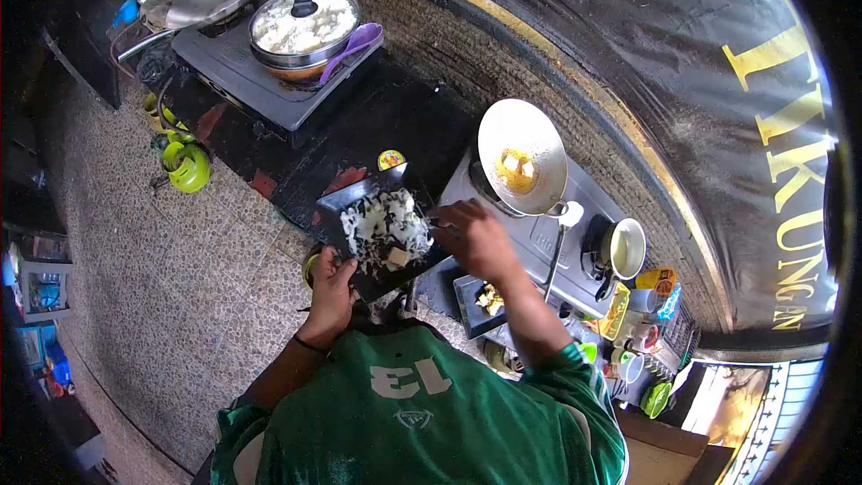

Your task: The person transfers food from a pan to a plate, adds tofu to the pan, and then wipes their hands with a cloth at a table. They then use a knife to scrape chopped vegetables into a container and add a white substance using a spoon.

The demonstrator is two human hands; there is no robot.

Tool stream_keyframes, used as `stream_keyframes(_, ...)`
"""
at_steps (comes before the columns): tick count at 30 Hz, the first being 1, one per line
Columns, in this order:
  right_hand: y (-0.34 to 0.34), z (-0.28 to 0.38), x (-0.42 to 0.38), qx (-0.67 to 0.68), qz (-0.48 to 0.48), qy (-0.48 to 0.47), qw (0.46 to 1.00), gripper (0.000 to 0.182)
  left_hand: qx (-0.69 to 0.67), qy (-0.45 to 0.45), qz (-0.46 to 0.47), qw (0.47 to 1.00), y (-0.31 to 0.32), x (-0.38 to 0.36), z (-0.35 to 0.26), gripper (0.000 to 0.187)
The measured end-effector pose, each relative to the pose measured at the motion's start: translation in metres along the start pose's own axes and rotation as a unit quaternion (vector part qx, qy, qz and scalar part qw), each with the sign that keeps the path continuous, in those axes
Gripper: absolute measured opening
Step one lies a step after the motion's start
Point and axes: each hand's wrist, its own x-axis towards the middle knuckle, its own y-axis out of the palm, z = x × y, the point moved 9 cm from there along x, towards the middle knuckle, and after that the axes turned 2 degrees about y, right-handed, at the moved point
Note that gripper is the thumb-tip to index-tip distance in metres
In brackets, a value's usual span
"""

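Holding the tray (359, 207) level, left hand (332, 280) gripping its near edge; right hand (476, 238), closed on a barely visible utensil, should scrape rice (386, 224) steadily toward the wok (523, 157).

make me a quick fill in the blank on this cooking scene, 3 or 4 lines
1. The left hand holds up a black square ____ of chopped food.
2. The wok nearest the right hand holds pale cubes in ____.
3. The big pot on the far stove is full of white ____.
4. The number on the green shirt is ____.

Missing words: plate; oil; rice; 13
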Motion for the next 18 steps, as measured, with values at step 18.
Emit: stream_keyframes(18,0.049,0.019,0.015,-0.179,0.035,-0.124,0.975,0.027,-0.073,0.002,0.083,0.994,0.015,-0.014,-0.022,0.019)
